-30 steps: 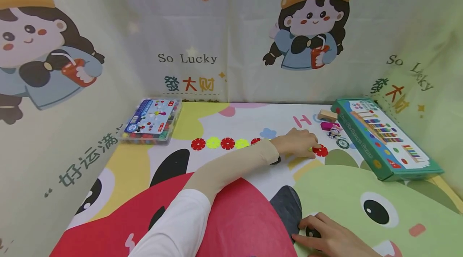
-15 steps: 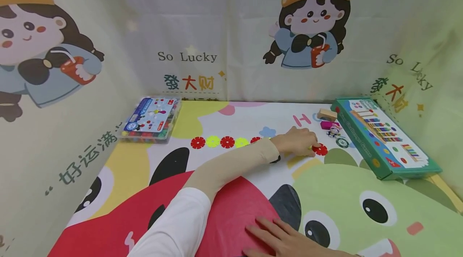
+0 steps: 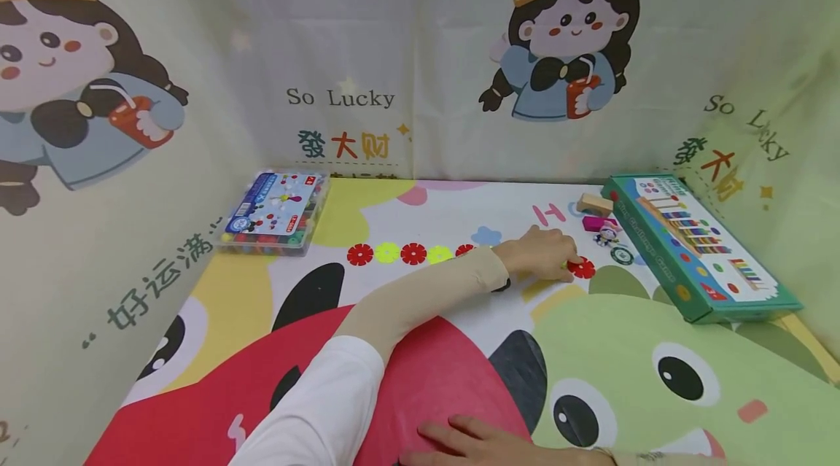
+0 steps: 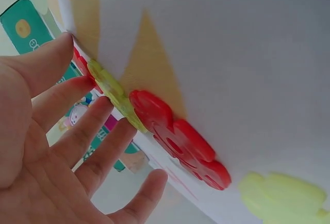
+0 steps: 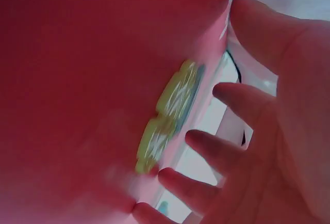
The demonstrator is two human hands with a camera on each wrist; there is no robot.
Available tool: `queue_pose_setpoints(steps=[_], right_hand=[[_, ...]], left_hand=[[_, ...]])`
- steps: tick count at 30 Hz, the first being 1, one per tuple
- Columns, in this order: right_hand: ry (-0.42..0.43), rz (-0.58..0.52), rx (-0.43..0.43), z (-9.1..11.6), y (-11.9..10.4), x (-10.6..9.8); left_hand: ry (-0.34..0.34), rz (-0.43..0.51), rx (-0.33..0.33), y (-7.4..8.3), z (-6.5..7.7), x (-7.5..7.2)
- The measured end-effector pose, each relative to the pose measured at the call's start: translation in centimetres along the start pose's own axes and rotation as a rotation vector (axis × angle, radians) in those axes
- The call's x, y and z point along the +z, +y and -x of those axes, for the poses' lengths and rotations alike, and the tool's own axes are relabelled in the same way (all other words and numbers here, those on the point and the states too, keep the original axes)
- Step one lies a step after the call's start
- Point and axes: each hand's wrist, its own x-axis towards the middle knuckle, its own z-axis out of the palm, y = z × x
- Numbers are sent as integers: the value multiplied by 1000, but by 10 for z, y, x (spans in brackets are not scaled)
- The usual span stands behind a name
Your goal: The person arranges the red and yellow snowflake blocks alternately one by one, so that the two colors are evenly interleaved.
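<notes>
My left hand (image 3: 541, 253) reaches across to the right end of a row of flower-shaped discs. In the left wrist view its fingers are spread; the fingertips touch or nearly touch a yellow-green disc (image 4: 112, 92), with a red disc (image 4: 178, 139) beside it. The row's end red disc (image 3: 581, 268) shows past the fingertips in the head view. Low in the head view, my right hand (image 3: 472, 444) lies over the red print, fingers extended. The right wrist view shows a yellow-green flower-shaped piece (image 5: 167, 113) near these fingertips; contact is unclear.
Left of my forearm the row continues with a red disc (image 3: 359, 254) and a yellow one (image 3: 386, 253). A clear bead case (image 3: 272, 211) stands back left. Small toys, including a wooden block (image 3: 594, 204), lie beside a green game box (image 3: 702, 247) at right.
My right hand has moved left from the green print onto the red print. My left hand stays at the right end of the row.
</notes>
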Motion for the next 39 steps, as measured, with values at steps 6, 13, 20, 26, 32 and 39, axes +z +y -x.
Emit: queue_pose_setpoints(steps=[6, 13, 20, 26, 32, 39], right_hand=[[-44, -37, -17, -5, 5, -1], [-86, -38, 13, 9, 20, -7], [111, -197, 38, 26, 28, -14], [126, -330, 68, 29, 29, -21], [42, -325, 49, 25, 32, -24], [52, -452, 44, 27, 26, -29]], left_hand=[[-17, 9, 8, 2, 1, -2], [-21, 7, 3, 0, -1, -2], [-19, 4, -7, -3, -1, 1], [-16, 43, -11, -5, -2, 3], [-17, 36, -12, -3, -3, 2], [-11, 11, -4, -2, -2, 1]])
